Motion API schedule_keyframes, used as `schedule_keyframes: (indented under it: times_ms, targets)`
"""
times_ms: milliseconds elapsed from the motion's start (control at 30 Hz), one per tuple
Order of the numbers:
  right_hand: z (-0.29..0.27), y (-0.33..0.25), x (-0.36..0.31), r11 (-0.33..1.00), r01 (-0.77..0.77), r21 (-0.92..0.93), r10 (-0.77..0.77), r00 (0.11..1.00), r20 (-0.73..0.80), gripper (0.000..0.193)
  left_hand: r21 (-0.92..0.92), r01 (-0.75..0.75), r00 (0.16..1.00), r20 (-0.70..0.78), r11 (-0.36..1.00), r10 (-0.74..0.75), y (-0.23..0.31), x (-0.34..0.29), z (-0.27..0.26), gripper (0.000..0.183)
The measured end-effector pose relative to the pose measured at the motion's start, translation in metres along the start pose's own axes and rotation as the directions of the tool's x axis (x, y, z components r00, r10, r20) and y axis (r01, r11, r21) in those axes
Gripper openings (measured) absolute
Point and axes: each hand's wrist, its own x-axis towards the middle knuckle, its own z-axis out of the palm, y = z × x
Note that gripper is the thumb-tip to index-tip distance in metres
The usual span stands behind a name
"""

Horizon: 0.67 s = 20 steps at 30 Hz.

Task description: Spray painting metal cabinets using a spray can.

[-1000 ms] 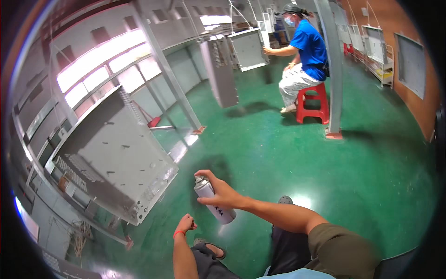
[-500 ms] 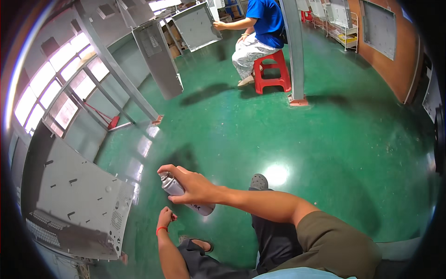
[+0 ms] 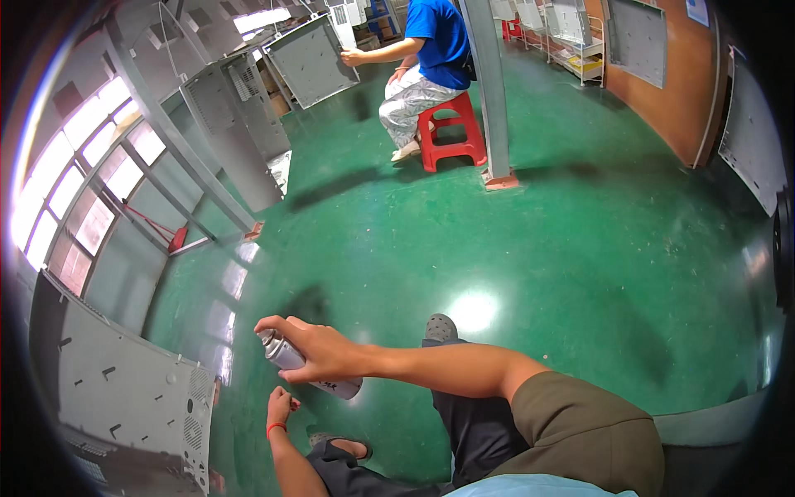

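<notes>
My right hand [image 3: 319,348] is wrapped round a silver-grey spray can [image 3: 341,388], which lies tilted with its nozzle end up to the left. The index finger rests over the nozzle. Just below the can, my left hand [image 3: 281,406] is curled into a loose fist, a red band on its wrist; I see nothing in it. At the lower left is a large grey sheet-metal panel [image 3: 137,377] with slots, small tabs and perforated patches. The spray can's nozzle end points toward it across a gap, and neither hand touches it.
Ahead, a person in blue [image 3: 439,41] sits on a red stool [image 3: 451,132], one hand on a hanging grey panel [image 3: 315,62]. Another tall grey panel [image 3: 232,132] hangs nearer. Steel posts [image 3: 489,99] stand on the green floor [image 3: 397,248]. A wire rack [image 3: 580,58] is at the back right.
The whole view has shifted, so most things sit farther left. The tall hanging panel has turned, showing more of its inner side. My right hand keeps its grip on the spray can.
</notes>
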Motion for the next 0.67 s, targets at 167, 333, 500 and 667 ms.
schedule_keyframes:
  times_ms: [167, 333, 500, 667]
  targets:
    - [-0.010, 0.005, -0.002, 1.000, 0.009, -0.029, -0.009, 1.000, -0.025, 0.079, 0.003, 0.004, 1.000, 0.005, 1.000, -0.004, 0.021, -0.001, 0.012, 0.005]
    - [-0.019, 0.005, 0.002, 1.000, 0.000, -0.023, 0.001, 1.000, 0.022, 0.079, 0.028, -0.009, 1.000, -0.006, 1.000, 0.009, 0.024, 0.005, 0.017, 0.010]
    - [-0.035, 0.012, 0.002, 0.998, -0.030, -0.047, 0.032, 0.999, 0.036, 0.080, 0.039, 0.029, 1.000, -0.002, 0.999, -0.029, 0.041, 0.013, 0.033, 0.006]
    - [-0.046, 0.032, 0.007, 0.998, -0.011, -0.055, 0.014, 0.998, 0.054, 0.083, 0.067, 0.019, 0.999, 0.028, 0.998, -0.021, 0.046, 0.019, 0.041, 0.009]
